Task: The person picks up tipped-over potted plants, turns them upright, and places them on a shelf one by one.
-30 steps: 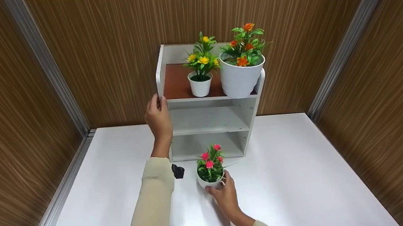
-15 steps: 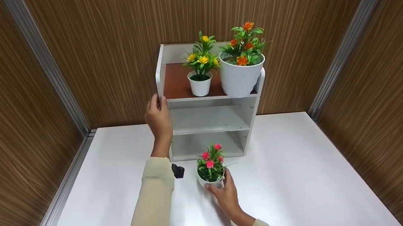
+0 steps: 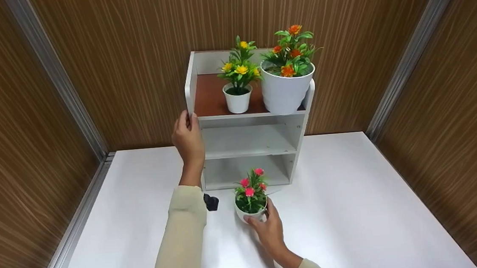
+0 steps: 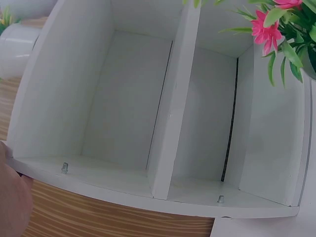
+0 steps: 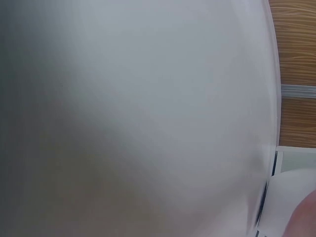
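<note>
In the head view my left hand [image 3: 188, 140] grips the left side panel of a white shelf unit [image 3: 248, 155], just at the height of its brown top board. My right hand [image 3: 268, 229] holds a small round white pot [image 3: 251, 216] with pink flowers [image 3: 249, 192], thumb at the front and fingers round its right side. This pot is in front of the bottom compartment. In the left wrist view part of the left hand [image 4: 15, 197] is at the panel's edge, and pink flowers [image 4: 266, 32] show at the upper right. The white pot [image 5: 284, 197] appears beside the right hand [image 5: 302, 219].
On the top board stand a small white pot [image 3: 238, 102] with yellow flowers and a larger white pot [image 3: 285, 92] with orange flowers. Small metal pegs [image 4: 220, 199] stick out inside the compartments. Wood-grain walls [image 3: 131, 65] enclose the white table [image 3: 355, 210].
Both hands keep their holds. The whole scene shifts very slightly in the head view, and the pink-flowered pot has barely moved.
</note>
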